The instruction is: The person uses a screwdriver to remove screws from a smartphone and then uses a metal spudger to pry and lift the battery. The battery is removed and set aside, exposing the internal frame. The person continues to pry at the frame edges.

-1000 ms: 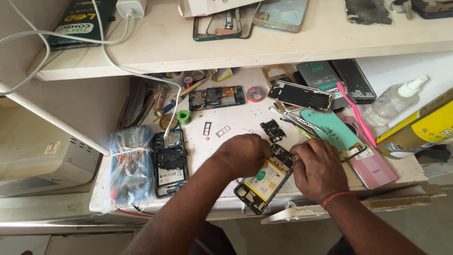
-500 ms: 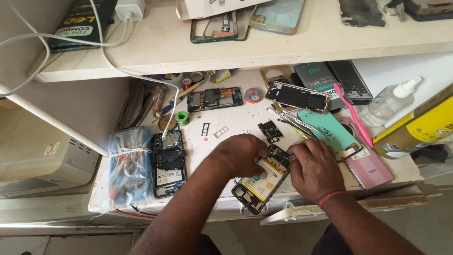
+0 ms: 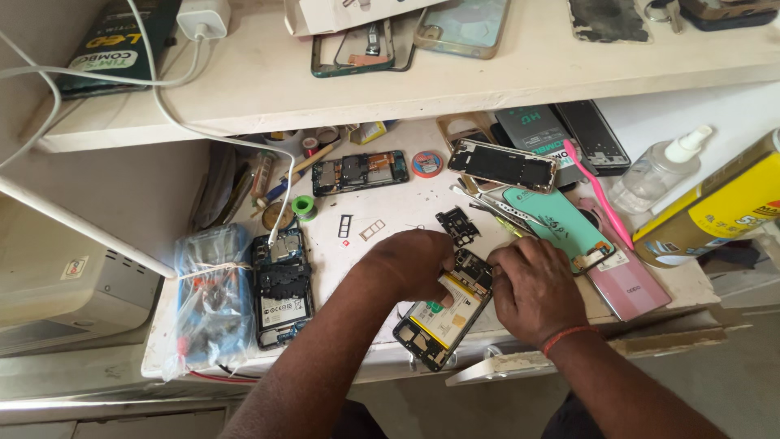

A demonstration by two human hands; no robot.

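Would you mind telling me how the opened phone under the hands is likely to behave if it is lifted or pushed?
The opened phone looks flat and rigid, so it would probably slide, not roll. With its back off and battery and boards exposed, it is likely fragile. The left hand and right hand both rest at its upper end, so the unsupported lower end may pivot if nudged.

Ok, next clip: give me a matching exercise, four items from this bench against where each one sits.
Things:
1. opened phone with battery
2. pink toothbrush
3. white charger plug
4. green solder roll

Places:
A. on the upper shelf, top left
B. under both hands, at the front edge
C. right side, beside the clear spray bottle
D. left of the small SIM trays

Pairs: 1-B, 2-C, 3-A, 4-D
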